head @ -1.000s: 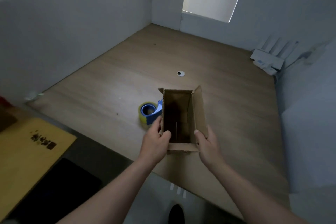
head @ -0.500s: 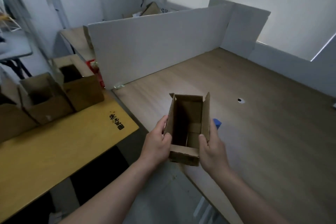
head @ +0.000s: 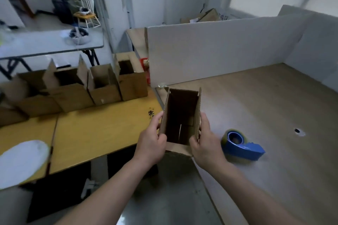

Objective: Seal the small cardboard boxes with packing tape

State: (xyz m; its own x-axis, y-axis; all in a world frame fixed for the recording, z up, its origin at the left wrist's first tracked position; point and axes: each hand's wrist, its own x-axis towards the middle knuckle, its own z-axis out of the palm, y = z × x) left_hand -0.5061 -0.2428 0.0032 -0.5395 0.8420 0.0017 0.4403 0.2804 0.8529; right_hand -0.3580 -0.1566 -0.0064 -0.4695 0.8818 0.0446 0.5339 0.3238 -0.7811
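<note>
Item under handling: one small open box (head: 180, 117), held upright at frame centre between both hands. It is unsealed, its top flaps stand up, and the inside is dark with a pale slit showing in the floor. The left hand (head: 150, 142) grips the left wall, thumb up along the outer face and fingers (head: 161, 139) curled round the near corner. The right hand (head: 205, 144) grips the right wall in the same manner, holding the cardboard. The box's lower end shows against the floor between two worktops. A blue dispenser (head: 241, 145) loaded with a yellowish roll lies at 3 o'clock of the box on the grey-brown worktop (head: 265, 106), near the right hand but not touching it. A small hole (head: 297, 131) sits farther out at 3 o'clock. At 10 o'clock, a row of open boxes (head: 102, 86) stands on the yellow worktop (head: 95, 133). A white partition (head: 210, 51) runs along the far edge at 12 to 1 o'clock. A blurred white oval object (head: 20, 160) lies at 8 o'clock.
</note>
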